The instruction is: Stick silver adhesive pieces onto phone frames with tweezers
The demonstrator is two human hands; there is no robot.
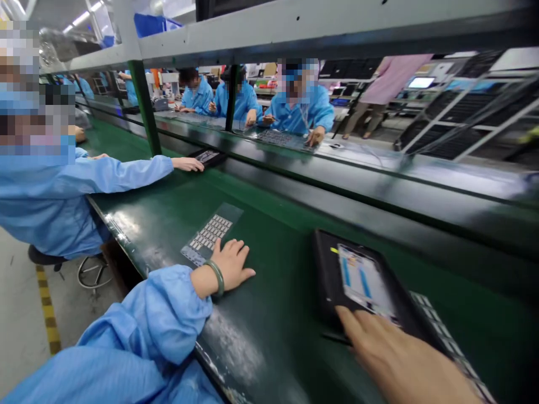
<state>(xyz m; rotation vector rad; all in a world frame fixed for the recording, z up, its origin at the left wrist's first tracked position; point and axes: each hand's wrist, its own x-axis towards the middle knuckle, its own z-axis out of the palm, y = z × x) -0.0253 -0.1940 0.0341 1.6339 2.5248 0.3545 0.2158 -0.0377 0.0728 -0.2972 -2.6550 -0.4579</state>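
Note:
My left hand [229, 265] lies on the green bench top with its fingers spread and nothing in it. Just beyond it, partly under the fingertips, is a clear sheet with rows of small pale stickers [211, 230]. To the right, my right hand [404, 359] grips the near side of a black tray [326, 269]; its lower fingers are hidden. A flat silver device frame with blue strips [364, 275] sits in the tray. From beneath the right hand pokes a thin dark stick [336, 338], whose kind I cannot make out.
Another sticker sheet [438, 320] lies right of the tray. At left, a co-worker's hand [188, 164] touches a second black tray [208, 157]. A metal ledge [337, 196] and green post [144, 106] border the bench's far side. Several co-workers sit beyond, under a shelf beam [295, 33].

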